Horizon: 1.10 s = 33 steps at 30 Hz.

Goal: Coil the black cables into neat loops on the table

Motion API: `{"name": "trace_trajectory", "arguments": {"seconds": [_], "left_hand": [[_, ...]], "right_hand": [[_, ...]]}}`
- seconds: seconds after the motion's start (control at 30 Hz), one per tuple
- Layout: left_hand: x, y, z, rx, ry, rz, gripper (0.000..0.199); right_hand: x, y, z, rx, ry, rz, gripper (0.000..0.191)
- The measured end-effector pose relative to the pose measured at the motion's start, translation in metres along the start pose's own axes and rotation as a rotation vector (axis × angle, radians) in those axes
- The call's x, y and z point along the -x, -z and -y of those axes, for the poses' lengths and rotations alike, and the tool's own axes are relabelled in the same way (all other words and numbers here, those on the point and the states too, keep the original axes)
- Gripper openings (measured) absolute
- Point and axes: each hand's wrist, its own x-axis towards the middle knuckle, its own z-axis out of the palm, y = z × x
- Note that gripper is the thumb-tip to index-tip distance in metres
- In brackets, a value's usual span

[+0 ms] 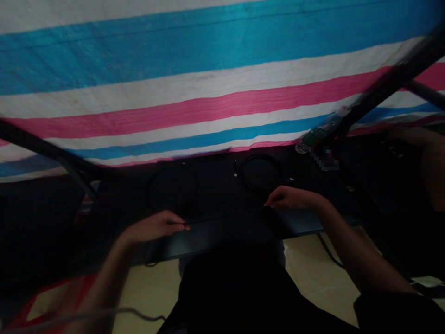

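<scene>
A thin dark cable (227, 215) runs nearly straight between my two hands, low over the front of a black table (215, 185). My left hand (156, 226) pinches it at the left, near the table's front edge. At the other side my right hand (290, 198) pinches it too, a little farther back. Just behind the right hand lies a coiled black cable (261, 157) with small white ends. A fainter dark loop of cable (148, 185) rests behind the left hand. The dim light hides the cable's details.
A striped tarp (208, 106) hangs along the table's back. Dark slanted bars (389, 93) stand at both sides. A clear bottle (318, 133) leans at the back right, beside a pixelated item (327, 157). Another person's hand (412, 137) is at far right. Something red (79, 287) sits lower left.
</scene>
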Motion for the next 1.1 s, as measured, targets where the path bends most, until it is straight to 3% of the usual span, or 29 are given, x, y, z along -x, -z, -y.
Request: {"name": "trace_trajectory", "arguments": {"seconds": [0.33,0.43,0.53,0.67,0.73,0.83,0.93,1.0,1.1], "left_hand": [[0.005,-0.009,0.029,0.099,0.150,0.074,0.056],[0.012,-0.006,0.043,0.158,0.186,0.058,0.056],[0.025,-0.002,0.055,0.234,0.167,-0.001,0.054],[0.033,-0.008,0.056,0.453,0.061,-0.224,0.051],[0.024,-0.019,0.048,0.573,0.016,-0.311,0.050],[-0.004,-0.046,0.030,0.703,-0.025,-0.368,0.048],[-0.042,-0.081,0.011,0.853,-0.118,-0.466,0.046],[-0.066,-0.104,0.000,0.952,-0.174,-0.522,0.045],[-0.093,-0.129,-0.013,0.946,-0.172,-0.643,0.046]], "right_hand": [[0.044,0.041,-0.023,0.188,-0.111,-0.128,0.032],[0.063,0.053,-0.023,0.171,-0.164,-0.220,0.037],[0.079,0.051,-0.020,0.060,-0.195,-0.254,0.046],[0.078,0.017,-0.022,-0.220,-0.206,-0.265,0.055],[0.066,-0.009,-0.022,-0.448,-0.089,-0.321,0.053],[0.041,-0.048,-0.009,-0.859,0.155,-0.363,0.051],[0.018,-0.081,0.020,-1.121,0.359,-0.413,0.047],[0.006,-0.097,0.040,-1.189,0.431,-0.469,0.041],[-0.009,-0.116,0.060,-1.128,0.418,-0.534,0.040]]}}
